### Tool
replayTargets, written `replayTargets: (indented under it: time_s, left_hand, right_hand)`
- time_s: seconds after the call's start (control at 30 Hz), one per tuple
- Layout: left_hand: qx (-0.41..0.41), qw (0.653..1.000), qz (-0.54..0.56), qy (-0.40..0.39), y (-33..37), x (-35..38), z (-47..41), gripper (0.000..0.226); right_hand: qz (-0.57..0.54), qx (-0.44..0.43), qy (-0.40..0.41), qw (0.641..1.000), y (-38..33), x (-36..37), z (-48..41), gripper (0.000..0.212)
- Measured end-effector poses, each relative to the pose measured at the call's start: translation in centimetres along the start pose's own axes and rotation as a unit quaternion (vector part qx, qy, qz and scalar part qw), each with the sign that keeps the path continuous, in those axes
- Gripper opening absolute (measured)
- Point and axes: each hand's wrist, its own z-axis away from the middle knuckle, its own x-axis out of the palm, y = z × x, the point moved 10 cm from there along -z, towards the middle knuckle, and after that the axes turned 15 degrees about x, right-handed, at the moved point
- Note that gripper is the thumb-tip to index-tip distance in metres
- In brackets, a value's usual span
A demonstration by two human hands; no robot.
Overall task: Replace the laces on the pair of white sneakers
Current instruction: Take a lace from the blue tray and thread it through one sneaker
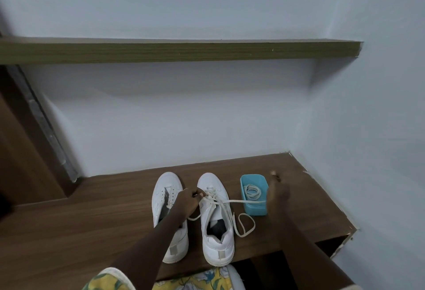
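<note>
On the wooden desk (92,220), the left hand (190,200) clamps the laced sneaker (216,218) at its eyelets. The blurred right hand (279,192) seems to pinch the lace (235,201), taut toward 3 o'clock over the blue tub (255,209). Pull level and steadily, sneaker pinned, to avoid snags.

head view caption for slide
Left hand pinches the lace on a sneaker; right hand pulls it taut across a blue tub

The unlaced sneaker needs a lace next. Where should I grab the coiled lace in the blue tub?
Pinch the coiled lace by its upper loops from straight above: the blue tub walls it in on every side, and only the top is open.
</note>
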Motion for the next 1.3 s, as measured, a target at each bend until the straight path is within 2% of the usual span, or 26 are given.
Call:
replayTargets:
  time_s: [0.1,0.23,0.3,0.37,0.5,0.6,0.7,0.8,0.93,1.03,1.1,1.2,1.3]
  left_hand:
    - [0.021,1.0,-0.021,-0.003,0.9,0.3,-0.3,0.022]
    - [0.037,0.999,-0.036,0.002,1.7,0.2,-0.7,0.022]
    - [0.046,0.998,-0.038,0.0,2.0,0.2,-0.9,0.022]
    - [0.057,0.998,-0.04,-0.004,2.2,0.1,-1.0,0.021]
    - [0.069,0.996,-0.044,-0.025,2.2,0.3,-1.1,0.018]
    - [0.067,0.997,-0.043,-0.026,2.0,0.4,-1.2,0.016]
    - [0.067,0.997,-0.041,-0.029,1.9,0.6,-1.0,0.015]
    - [0.067,0.996,-0.042,-0.03,2.0,0.5,-0.9,0.016]
    - [0.067,0.996,-0.039,-0.039,1.9,0.5,-0.7,0.017]
    - [0.074,0.995,-0.05,-0.043,1.8,0.8,-0.8,0.017]
    - [0.081,0.994,-0.055,-0.04,2.0,0.9,-0.8,0.018]
    - [0.093,0.993,-0.061,-0.036,2.3,1.0,-1.0,0.019]
    - [0.1,0.992,-0.069,-0.034,2.7,0.9,-1.0,0.02]
  right_hand:
    - [0.193,-0.083,-0.089,0.974,0.6,5.3,-0.6,0.015]
    - [0.383,-0.164,-0.228,0.88,2.9,10.8,2.4,0.012]
    - [0.422,-0.164,-0.247,0.857,4.1,11.5,2.7,0.012]
    - [0.409,-0.154,-0.247,0.865,4.2,11.2,2.5,0.01]
    - [0.4,-0.128,-0.224,0.879,3.8,9.9,1.2,0.019]
    - [0.437,-0.082,-0.166,0.88,4.1,8.6,-1.0,0.018]
    - [0.513,-0.079,-0.12,0.846,3.9,7.7,-2.2,0.025]
    - [0.545,-0.069,-0.073,0.832,3.2,5.9,-2.5,0.029]
    - [0.618,-0.051,0.024,0.784,3.0,3.5,-3.9,0.039]
    - [0.621,-0.049,0.081,0.778,1.9,2.7,-3.4,0.038]
    - [0.606,-0.093,0.062,0.787,1.5,3.9,-2.6,0.034]
    - [0.557,-0.156,-0.055,0.814,2.1,7.7,-0.9,0.026]
    - [0.468,-0.151,-0.177,0.852,3.4,10.5,0.7,0.019]
